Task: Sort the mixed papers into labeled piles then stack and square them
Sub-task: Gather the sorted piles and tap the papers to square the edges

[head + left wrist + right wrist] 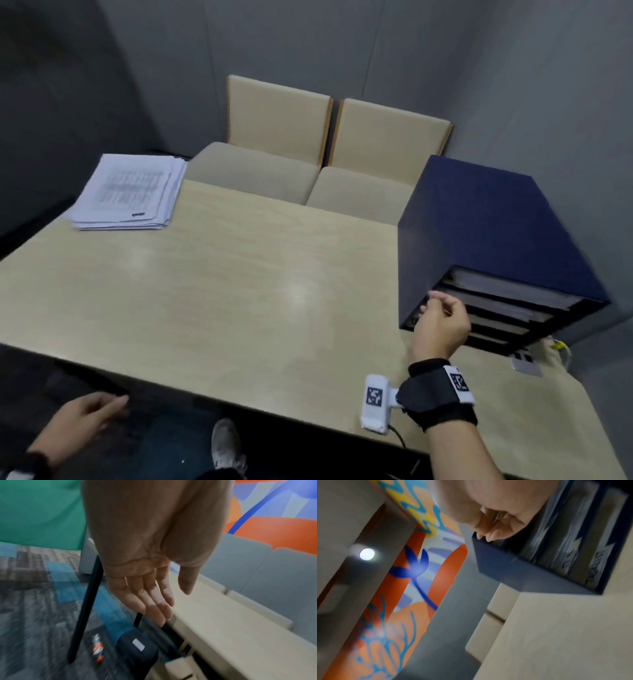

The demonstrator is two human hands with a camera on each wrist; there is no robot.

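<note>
A loose stack of printed white papers (126,192) lies at the far left corner of the light wooden table (222,291). A dark blue shelf organizer (486,219) stands at the right, its open front showing several shelves with papers in them. My right hand (434,303) hovers at the organizer's front left edge, fingers curled, with nothing visible in them; the right wrist view shows the fingertips (488,537) just beside the organizer's corner (505,566). My left hand (109,407) hangs below the table's near edge with straight, relaxed fingers (154,601), holding nothing.
Two beige chairs (277,116) stand behind the table against a grey wall. A socket plate (525,363) sits in the tabletop near the organizer. Under the table, a shoe (224,442) and a dark bag (137,647) are on the patterned carpet.
</note>
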